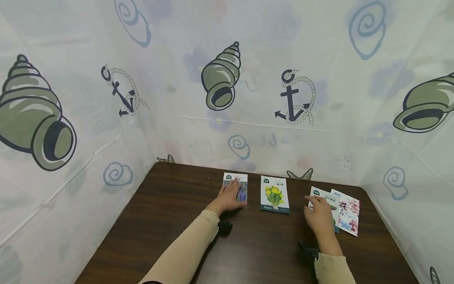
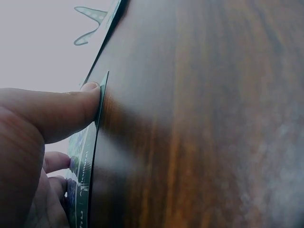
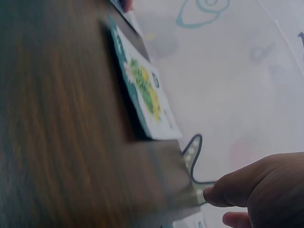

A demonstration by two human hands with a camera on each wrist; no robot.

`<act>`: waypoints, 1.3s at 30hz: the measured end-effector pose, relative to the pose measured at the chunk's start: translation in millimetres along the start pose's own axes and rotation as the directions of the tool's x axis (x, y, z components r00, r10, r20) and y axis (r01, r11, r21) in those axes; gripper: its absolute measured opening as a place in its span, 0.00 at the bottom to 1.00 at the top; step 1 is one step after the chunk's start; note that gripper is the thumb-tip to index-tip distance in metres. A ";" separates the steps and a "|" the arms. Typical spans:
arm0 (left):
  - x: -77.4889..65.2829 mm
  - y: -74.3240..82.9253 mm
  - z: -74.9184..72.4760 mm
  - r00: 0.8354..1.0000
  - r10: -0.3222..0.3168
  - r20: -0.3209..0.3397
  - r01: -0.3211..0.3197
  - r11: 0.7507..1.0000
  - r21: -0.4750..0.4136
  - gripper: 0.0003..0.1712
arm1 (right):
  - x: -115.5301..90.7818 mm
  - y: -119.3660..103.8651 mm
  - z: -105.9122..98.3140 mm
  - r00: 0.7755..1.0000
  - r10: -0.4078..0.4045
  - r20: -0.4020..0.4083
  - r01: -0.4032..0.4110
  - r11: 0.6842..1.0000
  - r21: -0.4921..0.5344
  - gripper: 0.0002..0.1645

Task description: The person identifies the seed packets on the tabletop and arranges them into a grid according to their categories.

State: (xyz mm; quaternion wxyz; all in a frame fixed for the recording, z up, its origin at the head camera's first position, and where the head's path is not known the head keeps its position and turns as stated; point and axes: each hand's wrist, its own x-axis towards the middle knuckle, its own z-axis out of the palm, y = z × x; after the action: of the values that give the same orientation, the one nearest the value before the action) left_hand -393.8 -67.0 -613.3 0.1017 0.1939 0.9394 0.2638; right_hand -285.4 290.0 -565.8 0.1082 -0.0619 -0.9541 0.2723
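My left hand (image 1: 228,199) rests with spread fingers on a seed packet with purple flowers (image 1: 242,192), lying flat near the table's back edge. In the left wrist view the thumb (image 2: 71,111) touches the packet's corner, and other fingertips reach its face. My right hand (image 1: 319,217) lies over a white and green seed packet (image 1: 330,198), its index finger stretched across the top and part of the print hidden. This packet overlaps another packet with pink blossoms (image 1: 349,215). Between the hands lies a packet with yellow flowers (image 1: 274,194), untouched by either.
The dark wooden table (image 1: 159,221) meets a pale cloth wall (image 1: 170,98) printed with shells and anchors at the back. The same cloth rises along both sides. Each wrist wears a black band (image 1: 308,250).
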 end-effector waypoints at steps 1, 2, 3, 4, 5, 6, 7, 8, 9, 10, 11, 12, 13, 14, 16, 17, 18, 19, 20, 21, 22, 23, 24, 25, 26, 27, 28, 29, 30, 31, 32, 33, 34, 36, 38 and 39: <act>-0.1 -0.1 -0.1 1.000 0.003 -0.004 -0.003 1.000 -0.003 0.57 | -0.2 3.3 0.0 1.000 0.002 -0.002 -0.002 1.000 -0.002 0.27; -0.3 -0.3 -0.1 1.000 0.006 -0.005 -0.006 1.000 -0.005 0.57 | -0.5 6.4 -0.1 1.000 0.005 -0.002 -0.005 1.000 -0.003 0.27; -0.6 -0.4 -0.1 1.000 0.009 -0.008 -0.009 1.000 -0.005 0.56 | -0.7 9.5 -0.2 1.000 0.008 -0.003 -0.008 1.000 -0.004 0.28; -0.8 -0.5 -0.1 1.000 0.012 -0.013 -0.013 1.000 -0.006 0.56 | -1.0 12.2 -0.4 1.000 0.013 -0.005 -0.013 1.000 0.001 0.28; -1.0 -0.5 0.1 1.000 0.016 -0.018 -0.016 1.000 -0.005 0.56 | -1.4 14.7 -0.7 1.000 0.014 -0.007 -0.014 1.000 0.007 0.28; -1.4 0.0 -0.4 1.000 0.019 -0.023 -0.019 1.000 -0.011 0.56 | -1.5 17.2 -0.9 1.000 0.013 -0.011 -0.013 1.000 0.010 0.28; -1.8 0.3 -0.5 0.999 0.020 -0.027 -0.020 1.000 -0.009 0.56 | -1.5 19.2 -1.3 1.000 0.012 -0.015 -0.012 1.000 0.008 0.28; -2.1 0.7 -0.6 0.999 0.021 -0.031 -0.021 1.000 -0.010 0.56 | -1.8 21.4 -1.4 1.000 0.016 -0.018 -0.016 1.000 0.010 0.28; -2.4 0.8 -0.6 0.999 0.021 -0.035 -0.021 1.000 -0.011 0.55 | -1.7 23.4 -1.6 1.000 0.017 -0.020 -0.017 1.000 0.005 0.28; -2.7 1.0 -0.5 0.999 0.022 -0.035 -0.022 1.000 -0.013 0.56 | -1.9 25.4 -1.6 1.000 0.022 -0.020 -0.022 1.000 0.001 0.28; -2.8 1.1 -0.4 0.999 0.020 -0.034 -0.020 1.000 -0.011 0.56 | -1.9 27.4 -1.7 0.999 0.027 -0.019 -0.027 1.000 -0.005 0.28; -2.9 1.3 -0.4 0.999 0.018 -0.031 -0.018 1.000 -0.009 0.56 | -2.0 28.9 -1.8 0.999 0.035 -0.014 -0.035 0.999 -0.013 0.29; -2.7 1.1 0.1 1.000 0.015 -0.027 -0.015 1.000 -0.004 0.56 | -2.4 30.1 -2.2 0.999 0.045 -0.007 -0.046 0.999 -0.018 0.29; -2.8 1.2 0.2 1.000 0.013 -0.026 -0.013 1.000 -0.006 0.56 | -2.8 31.2 -2.5 0.998 0.055 -0.001 -0.055 0.998 -0.022 0.29; -2.9 1.8 -0.3 1.000 0.006 -0.015 -0.007 1.000 -0.012 0.55 | -3.6 32.7 -3.3 0.997 0.075 0.019 -0.075 0.997 -0.029 0.30; -3.1 2.4 -0.8 1.000 0.003 -0.012 -0.004 1.000 -0.012 0.55 | -3.9 33.1 -3.8 0.996 0.082 0.029 -0.081 0.996 -0.031 0.30; -3.8 3.3 -1.6 1.000 0.003 -0.010 -0.003 1.000 -0.018 0.55 | -4.0 33.3 -4.4 0.996 0.086 0.038 -0.085 0.996 -0.034 0.30; -6.1 5.5 -3.9 1.000 0.006 -0.013 -0.007 1.000 -0.024 0.55 | -4.0 33.7 -4.7 0.995 0.088 0.044 -0.087 0.996 -0.035 0.30; -8.1 7.3 -5.6 1.000 0.012 -0.017 -0.012 1.000 -0.025 0.54 | -3.9 34.0 -5.1 0.995 0.087 0.049 -0.085 0.996 -0.036 0.30; -9.7 8.8 -7.3 1.000 0.014 -0.016 -0.015 1.000 -0.023 0.54 | -3.9 34.1 -5.3 0.995 0.087 0.054 -0.085 0.996 -0.039 0.30; -11.6 10.4 -9.0 1.000 0.019 -0.017 -0.020 1.000 -0.016 0.54 | -3.7 34.4 -5.4 0.995 0.084 0.056 -0.082 0.996 -0.042 0.30; -13.4 11.8 -10.5 0.999 0.026 -0.021 -0.026 1.000 -0.010 0.53 | -3.6 34.7 -5.4 0.995 0.083 0.058 -0.080 0.996 -0.044 0.29; -15.2 13.2 -12.0 0.999 0.031 -0.022 -0.031 1.000 -0.004 0.53 | -3.5 34.9 -5.3 0.995 0.080 0.060 -0.078 0.996 -0.045 0.29; -16.8 14.4 -13.3 0.999 0.035 -0.023 -0.035 0.999 0.005 0.53 | -3.6 35.1 -5.0 0.995 0.079 0.060 -0.076 0.996 -0.046 0.29; -17.1 14.5 -13.3 0.999 0.036 -0.022 -0.036 0.999 0.011 0.53 | -3.7 35.3 -4.9 0.995 0.078 0.061 -0.075 0.996 -0.046 0.28; -17.3 14.5 -13.8 0.999 0.037 -0.021 -0.037 0.999 0.016 0.53 | -3.7 35.5 -4.4 0.995 0.076 0.063 -0.073 0.996 -0.049 0.28; -17.8 14.8 -14.1 0.999 0.038 -0.022 -0.038 0.999 0.018 0.53 | -3.5 35.9 -4.0 0.995 0.074 0.064 -0.071 0.996 -0.051 0.28; -18.3 15.1 -14.4 0.999 0.039 -0.021 -0.038 0.999 0.018 0.53 | -3.8 35.9 -3.5 0.995 0.071 0.065 -0.068 0.996 -0.055 0.28; -18.6 15.3 -14.5 0.999 0.039 -0.021 -0.038 0.999 0.017 0.53 | -3.6 35.9 -3.2 0.996 0.068 0.065 -0.064 0.996 -0.058 0.28; -18.8 15.3 -14.4 0.999 0.038 -0.020 -0.038 0.999 0.016 0.53 | -3.8 35.7 -2.8 0.996 0.065 0.065 -0.061 0.996 -0.061 0.29; -18.4 15.2 -14.3 0.999 0.038 -0.019 -0.038 0.999 0.016 0.53 | -3.8 35.3 -2.7 0.996 0.062 0.065 -0.058 0.996 -0.063 0.29; -18.1 15.1 -14.2 0.999 0.037 -0.019 -0.037 0.999 0.016 0.53 | -4.0 34.6 -2.5 0.996 0.058 0.065 -0.054 0.996 -0.065 0.28; -17.9 15.3 -14.2 0.999 0.036 -0.018 -0.036 0.999 0.015 0.53 | -4.1 34.1 -2.4 0.997 0.055 0.062 -0.051 0.997 -0.066 0.28; -17.2 15.6 -14.2 0.999 0.035 -0.019 -0.035 0.999 0.018 0.53 | -4.5 32.9 -2.3 0.997 0.052 0.057 -0.048 0.997 -0.067 0.27; -16.7 15.9 -14.4 0.999 0.033 -0.019 -0.032 0.999 0.026 0.53 | -5.0 31.8 -2.3 0.998 0.051 0.049 -0.048 0.997 -0.066 0.26; -16.5 16.0 -14.6 0.999 0.032 -0.019 -0.031 0.999 0.029 0.53 | -5.3 31.5 -2.2 0.998 0.052 0.045 -0.049 0.997 -0.065 0.26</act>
State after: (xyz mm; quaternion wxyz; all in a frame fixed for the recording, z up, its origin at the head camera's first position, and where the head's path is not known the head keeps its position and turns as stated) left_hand -378.1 -68.0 -591.0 0.0855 0.2074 0.9408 0.2540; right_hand -277.9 316.7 -581.7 0.0772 -0.0830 -0.9627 0.2456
